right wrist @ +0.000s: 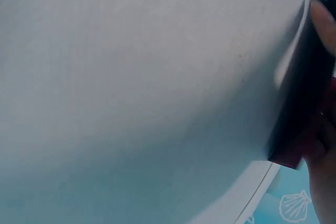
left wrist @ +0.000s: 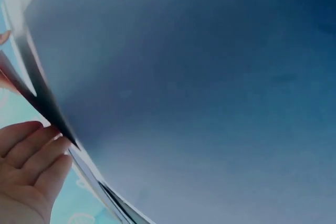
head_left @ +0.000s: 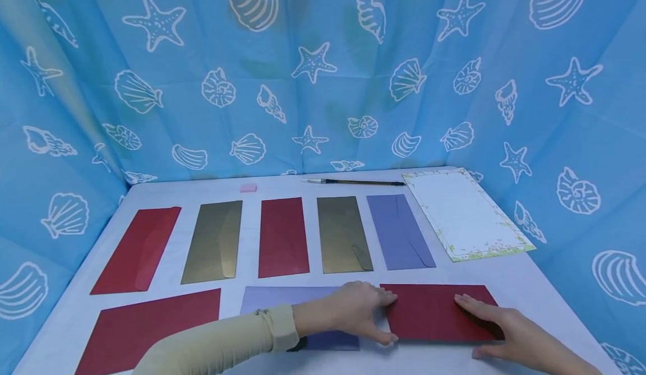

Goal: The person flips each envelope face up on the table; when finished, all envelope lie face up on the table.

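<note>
A red envelope (head_left: 439,313) lies across the near right side of the white table, its near edge tilted slightly up. My left hand (head_left: 353,310) holds its left end, fingers at the edge and thumb by the near corner. In the left wrist view, the fingers of the left hand (left wrist: 31,166) meet the envelope's dark edge. With fingers over the top and thumb at the near edge, my right hand (head_left: 515,336) grips the right end. The right wrist view shows the right thumb (right wrist: 323,24) against the dark underside. Beneath my left forearm, a purple envelope (head_left: 282,296) is partly covered.
Behind the hands stands a row of red, gold and purple envelopes (head_left: 280,237) laid flat. Another red envelope (head_left: 161,319) lies front left. Farther back are a pink eraser (head_left: 248,188), a brush pen (head_left: 358,182) and bordered letter paper (head_left: 469,215). A blue curtain (head_left: 313,106) encloses the table.
</note>
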Motion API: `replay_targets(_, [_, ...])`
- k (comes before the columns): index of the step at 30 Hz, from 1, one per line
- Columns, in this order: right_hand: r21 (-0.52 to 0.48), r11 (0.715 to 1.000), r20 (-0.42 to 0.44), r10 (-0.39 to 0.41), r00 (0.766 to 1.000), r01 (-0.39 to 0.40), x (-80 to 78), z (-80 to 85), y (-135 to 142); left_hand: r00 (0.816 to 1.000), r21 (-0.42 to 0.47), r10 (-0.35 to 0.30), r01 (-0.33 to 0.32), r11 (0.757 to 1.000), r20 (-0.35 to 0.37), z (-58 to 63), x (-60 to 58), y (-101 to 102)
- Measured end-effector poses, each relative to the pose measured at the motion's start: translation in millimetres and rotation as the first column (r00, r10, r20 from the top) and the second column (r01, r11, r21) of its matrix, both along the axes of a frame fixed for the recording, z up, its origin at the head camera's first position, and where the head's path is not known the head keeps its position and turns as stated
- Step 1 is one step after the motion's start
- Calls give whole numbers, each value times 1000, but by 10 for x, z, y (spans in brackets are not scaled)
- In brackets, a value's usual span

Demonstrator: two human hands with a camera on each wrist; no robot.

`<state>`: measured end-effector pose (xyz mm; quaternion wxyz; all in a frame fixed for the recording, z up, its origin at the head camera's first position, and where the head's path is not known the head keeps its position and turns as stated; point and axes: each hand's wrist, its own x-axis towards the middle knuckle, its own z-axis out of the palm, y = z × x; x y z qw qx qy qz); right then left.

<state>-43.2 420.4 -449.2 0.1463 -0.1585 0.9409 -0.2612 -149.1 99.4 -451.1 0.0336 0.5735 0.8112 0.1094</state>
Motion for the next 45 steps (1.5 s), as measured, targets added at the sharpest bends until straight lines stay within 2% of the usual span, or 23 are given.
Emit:
replay_targets(2, [-14,1000,-75,8,997,-9,15,17,35,999,35,-6,4,999,54,20,-8,-15])
replay_targets(4, [-35,999,-181,14,983,-21,35,34,72,989,46,0,-7,999,149,50,-11,-38])
replay_targets(7, [-66,998,-329,-1,944,-22,66,67,109,961,44,33,-47,998,276,94,-12,-73])
replay_targets(9, [-79,997,-393,-33,919,2,81,91,120,937,36,62,-79,996,345,120,-13,-94])
replay_targets(13, [-90,992,-431,-119,894,89,100,141,125,895,53,94,-130,990,437,135,-21,-134])
replay_targets(17, [-120,979,-450,-201,870,164,114,190,167,857,92,94,-162,982,507,131,-36,-181])
replay_targets(21, [-162,957,-448,-288,846,239,118,223,229,835,133,92,-194,972,543,132,-44,-225])
replay_targets(24, [-175,943,-447,-331,831,282,120,232,244,828,170,84,-211,963,555,145,-46,-234])
replay_targets(27, [-180,936,-445,-352,824,303,118,246,248,835,238,52,-215,947,547,153,-49,-224])
replay_targets(32, [-187,933,-469,-361,806,309,89,260,232,870,376,1,-214,902,494,151,-48,-214])
replay_targets(36, [-185,935,-513,-354,782,302,50,281,200,891,439,24,-246,864,453,151,-61,-204])
replay_targets(38, [-187,935,-530,-353,771,300,21,306,189,895,459,48,-273,845,444,160,-70,-199])
replay_targets(41, [-206,932,-525,-363,769,299,-22,355,186,906,488,74,-292,822,417,189,-82,-203])
replay_targets(45, [-229,932,-493,-361,792,282,-73,427,198,920,546,47,-270,793,388,241,-93,-227])
